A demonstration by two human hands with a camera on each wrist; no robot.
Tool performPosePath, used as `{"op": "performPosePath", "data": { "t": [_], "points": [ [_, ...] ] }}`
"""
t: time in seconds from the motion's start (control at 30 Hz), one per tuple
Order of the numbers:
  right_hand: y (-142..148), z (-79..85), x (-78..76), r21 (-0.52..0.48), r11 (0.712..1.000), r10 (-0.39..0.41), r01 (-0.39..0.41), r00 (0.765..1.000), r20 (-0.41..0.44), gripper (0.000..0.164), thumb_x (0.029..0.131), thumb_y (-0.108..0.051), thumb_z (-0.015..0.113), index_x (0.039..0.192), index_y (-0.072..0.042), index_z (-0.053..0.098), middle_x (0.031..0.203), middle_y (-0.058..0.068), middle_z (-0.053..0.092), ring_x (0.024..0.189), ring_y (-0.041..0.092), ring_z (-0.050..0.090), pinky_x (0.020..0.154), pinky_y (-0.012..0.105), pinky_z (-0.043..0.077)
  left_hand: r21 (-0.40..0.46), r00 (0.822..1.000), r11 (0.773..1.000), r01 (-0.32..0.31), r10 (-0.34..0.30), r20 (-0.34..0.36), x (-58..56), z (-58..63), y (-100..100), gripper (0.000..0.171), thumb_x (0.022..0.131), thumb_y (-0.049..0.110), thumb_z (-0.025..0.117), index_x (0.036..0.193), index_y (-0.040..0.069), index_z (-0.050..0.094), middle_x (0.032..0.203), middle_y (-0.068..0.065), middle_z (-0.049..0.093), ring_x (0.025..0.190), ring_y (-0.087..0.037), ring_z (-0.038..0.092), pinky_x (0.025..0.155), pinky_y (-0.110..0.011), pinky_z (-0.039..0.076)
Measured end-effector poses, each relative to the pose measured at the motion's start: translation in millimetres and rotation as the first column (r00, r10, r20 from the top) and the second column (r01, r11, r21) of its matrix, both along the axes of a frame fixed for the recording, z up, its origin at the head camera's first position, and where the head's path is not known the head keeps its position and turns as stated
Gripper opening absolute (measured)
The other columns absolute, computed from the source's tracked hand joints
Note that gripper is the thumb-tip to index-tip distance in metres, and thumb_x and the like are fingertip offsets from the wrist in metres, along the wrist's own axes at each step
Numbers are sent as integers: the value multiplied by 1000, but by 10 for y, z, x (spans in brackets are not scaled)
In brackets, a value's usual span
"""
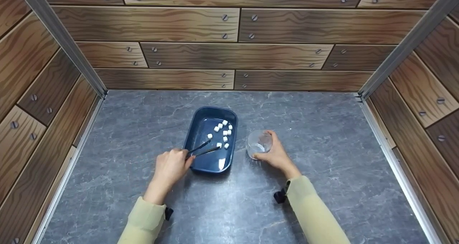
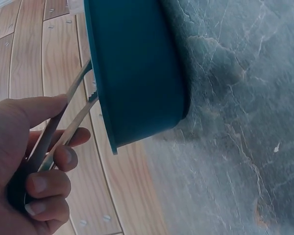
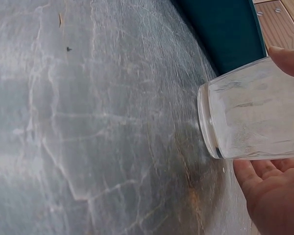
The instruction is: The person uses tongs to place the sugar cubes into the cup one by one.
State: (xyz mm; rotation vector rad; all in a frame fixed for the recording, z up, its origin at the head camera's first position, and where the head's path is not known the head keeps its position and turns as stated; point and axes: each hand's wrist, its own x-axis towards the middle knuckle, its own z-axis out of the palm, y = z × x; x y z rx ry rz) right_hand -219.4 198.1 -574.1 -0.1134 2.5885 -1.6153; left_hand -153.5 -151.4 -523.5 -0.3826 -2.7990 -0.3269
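Note:
My left hand (image 1: 171, 167) grips a pair of dark tongs (image 2: 73, 117) at the near left corner of a blue rectangular tray (image 1: 190, 136). The tong tips are spread apart and reach over the tray, one close to a single white cube (image 1: 209, 136), the other beside another white cube (image 1: 219, 145). Several more white cubes lie along the tray's right side. To the right of the tray, my right hand (image 1: 278, 154) holds a clear cup (image 1: 259, 143) around its side. The cup stands upright on the grey surface, and no cube shows inside it.
The grey marbled surface (image 1: 322, 136) is bounded by wood-patterned panels (image 1: 186, 55) at the back and both sides. Metal rails (image 1: 403, 176) run along the side edges. A small black device (image 1: 279, 196) sits at the right wrist.

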Motion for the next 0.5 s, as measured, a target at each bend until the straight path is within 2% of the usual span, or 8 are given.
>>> {"op": "performPosePath", "data": {
  "t": [0.27,0.5],
  "points": [
    [-5,-14,-7,9,1000,-8,8,1000,-8,95,63,-10,90,141,-6,36,137,24,46,127,38,45,108,50,31,-26,1000,1000,2,-1,10,-42,-17,32,31,87,30,74,69,7,62,65,-12,61,52,-37,59,46,-50,44],
    [-8,-27,-16,4,1000,-4,4,1000,-29,95,62,-9,90,140,-5,37,134,25,48,125,39,46,107,50,32,-73,1000,997,12,-11,15,-89,-7,85,31,86,30,74,67,7,64,65,-10,62,55,-35,61,47,-48,46]
  ]
}}
